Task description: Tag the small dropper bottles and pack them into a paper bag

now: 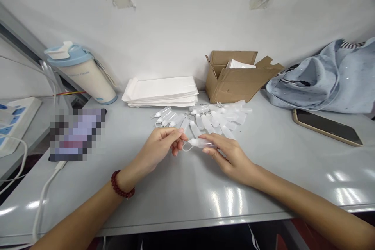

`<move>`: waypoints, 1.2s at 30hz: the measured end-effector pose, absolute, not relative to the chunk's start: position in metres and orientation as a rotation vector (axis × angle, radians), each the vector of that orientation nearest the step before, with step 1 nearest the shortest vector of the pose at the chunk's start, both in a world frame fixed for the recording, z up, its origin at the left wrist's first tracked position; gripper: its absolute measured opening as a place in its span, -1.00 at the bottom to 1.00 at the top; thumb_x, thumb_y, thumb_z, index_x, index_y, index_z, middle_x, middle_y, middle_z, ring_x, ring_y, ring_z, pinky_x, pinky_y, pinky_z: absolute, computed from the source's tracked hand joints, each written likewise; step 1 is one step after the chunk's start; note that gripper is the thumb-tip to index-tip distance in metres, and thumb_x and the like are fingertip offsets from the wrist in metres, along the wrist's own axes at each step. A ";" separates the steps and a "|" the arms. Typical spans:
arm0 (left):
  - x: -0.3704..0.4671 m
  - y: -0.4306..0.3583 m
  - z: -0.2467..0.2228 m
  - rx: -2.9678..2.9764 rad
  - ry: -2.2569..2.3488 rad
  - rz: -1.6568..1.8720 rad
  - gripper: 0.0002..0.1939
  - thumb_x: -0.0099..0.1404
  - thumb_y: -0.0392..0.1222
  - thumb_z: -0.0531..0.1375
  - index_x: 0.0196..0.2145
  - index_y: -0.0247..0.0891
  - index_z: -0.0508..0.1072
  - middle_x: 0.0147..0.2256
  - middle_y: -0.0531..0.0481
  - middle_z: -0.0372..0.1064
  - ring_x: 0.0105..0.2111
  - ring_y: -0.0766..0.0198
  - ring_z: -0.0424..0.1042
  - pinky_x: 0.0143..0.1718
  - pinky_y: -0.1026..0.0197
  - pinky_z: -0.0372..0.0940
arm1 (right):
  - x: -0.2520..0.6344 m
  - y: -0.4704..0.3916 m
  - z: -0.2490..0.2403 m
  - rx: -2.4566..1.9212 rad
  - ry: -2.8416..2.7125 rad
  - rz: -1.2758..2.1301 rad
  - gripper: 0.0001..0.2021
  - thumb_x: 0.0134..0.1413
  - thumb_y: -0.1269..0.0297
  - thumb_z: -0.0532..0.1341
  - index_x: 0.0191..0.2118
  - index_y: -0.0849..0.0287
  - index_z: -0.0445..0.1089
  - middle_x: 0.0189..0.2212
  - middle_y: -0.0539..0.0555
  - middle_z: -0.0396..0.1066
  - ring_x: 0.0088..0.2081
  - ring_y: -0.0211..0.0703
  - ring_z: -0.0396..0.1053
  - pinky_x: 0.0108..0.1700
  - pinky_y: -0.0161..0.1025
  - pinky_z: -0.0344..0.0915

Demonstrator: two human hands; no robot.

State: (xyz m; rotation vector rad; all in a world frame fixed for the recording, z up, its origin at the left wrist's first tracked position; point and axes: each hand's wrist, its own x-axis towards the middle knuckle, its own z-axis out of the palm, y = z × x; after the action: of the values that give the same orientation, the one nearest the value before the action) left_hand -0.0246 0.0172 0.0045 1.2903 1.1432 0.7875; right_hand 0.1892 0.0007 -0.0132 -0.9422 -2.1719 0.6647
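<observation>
My right hand grips a small translucent plastic bottle by its body, the white nozzle end pointing left. From that end a thin white loop hangs toward my left hand. The thumb and fingers of my left hand are pinched together beside the loop; whatever they hold is too small to make out. Behind both hands lies a loose pile of similar bottles, with several more lined up at its left.
A stack of white envelopes and an open cardboard box stand by the wall. At left are a bottle, a blurred phone and a power strip. A phone and blue cloth bag lie right.
</observation>
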 end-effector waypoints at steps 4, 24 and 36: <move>-0.026 0.016 0.008 1.502 1.181 0.712 -0.63 0.29 -0.02 0.10 -0.57 -0.30 0.38 -0.59 0.09 0.29 -0.60 0.41 0.25 -0.50 0.32 0.20 | 0.189 0.001 -0.013 -0.976 -2.158 0.651 -0.76 0.25 0.31 0.06 -0.01 0.22 0.29 -0.38 0.07 0.38 -0.37 -0.20 0.34 -0.32 -0.23 0.32; -0.034 0.021 0.006 1.819 1.801 0.977 -0.69 0.25 -0.03 0.09 -0.54 -0.25 0.38 -0.65 0.09 0.26 -0.63 0.35 0.21 -0.56 0.29 0.09 | 0.188 0.006 -0.020 -0.977 -2.425 0.335 -0.68 0.22 0.28 0.07 0.07 0.21 0.20 0.02 0.32 0.21 -0.03 0.05 0.28 -0.07 0.06 0.36; -0.031 0.022 -0.004 2.102 1.849 0.453 -0.65 0.29 -0.04 0.01 -0.60 -0.20 0.25 -0.64 0.03 0.31 -0.60 0.22 0.27 -0.51 0.25 0.02 | 0.185 0.005 -0.026 -1.183 -2.583 0.308 -0.50 0.22 0.03 0.03 0.19 0.19 0.19 0.13 0.31 0.13 0.02 0.14 0.15 0.01 0.14 0.27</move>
State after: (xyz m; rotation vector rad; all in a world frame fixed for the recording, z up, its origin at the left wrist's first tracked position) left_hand -0.0309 0.0224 -0.0043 2.1023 1.8493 0.4532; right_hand 0.1854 0.0050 -0.0261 -1.1835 -2.5828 0.3082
